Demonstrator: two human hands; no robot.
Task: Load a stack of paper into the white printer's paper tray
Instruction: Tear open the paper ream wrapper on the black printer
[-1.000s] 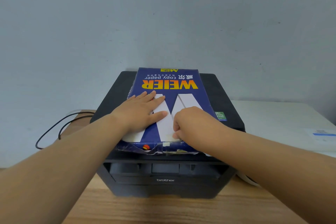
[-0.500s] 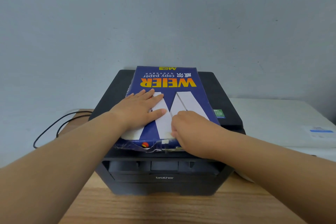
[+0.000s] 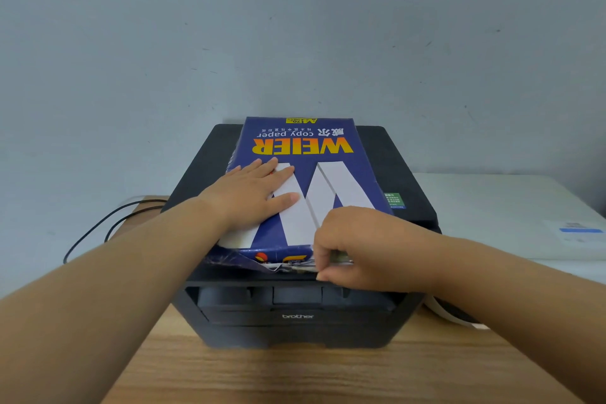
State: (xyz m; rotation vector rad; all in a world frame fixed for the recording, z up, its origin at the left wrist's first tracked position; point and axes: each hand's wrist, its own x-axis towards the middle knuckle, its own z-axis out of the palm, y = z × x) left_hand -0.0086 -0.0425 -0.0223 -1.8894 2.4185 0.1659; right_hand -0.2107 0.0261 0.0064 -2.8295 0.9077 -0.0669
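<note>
Since the ream (image 3: 303, 180) lies flat on the black printer (image 3: 295, 315), its torn wrapper end facing the person, it will likely handle heavy and dense, the sheets slippery once loose; take them at that open end. The left hand (image 3: 252, 197) presses flat on top, gripping nothing. The right hand (image 3: 357, 246) curls at the torn edge, fingers pinched on wrapper or sheets; which, I cannot tell.

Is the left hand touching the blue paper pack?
Touching. The head view shows the left hand lying flat, palm down, on top of the blue paper pack, fingers spread across its wrapper with no gap underneath.
</note>
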